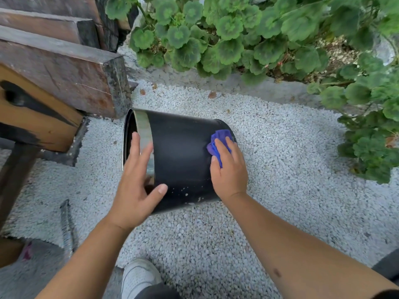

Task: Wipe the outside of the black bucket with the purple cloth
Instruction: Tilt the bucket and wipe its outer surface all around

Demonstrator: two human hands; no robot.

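The black bucket (181,152) lies on its side on white gravel, its open mouth with a silver rim band facing left and its base to the right. My left hand (138,182) rests flat on the rim end, fingers spread, thumb on the black wall. My right hand (228,169) presses the crumpled purple cloth (218,141) against the bucket's outer wall near the base. Part of the cloth is hidden under my fingers. Pale specks dot the lower wall near my hands.
Stacked wooden beams (64,72) stand close to the bucket's mouth at left. Leafy green plants (237,35) border the back and right. A metal rod (67,229) lies on the gravel at lower left. My white shoe (138,277) is at the bottom.
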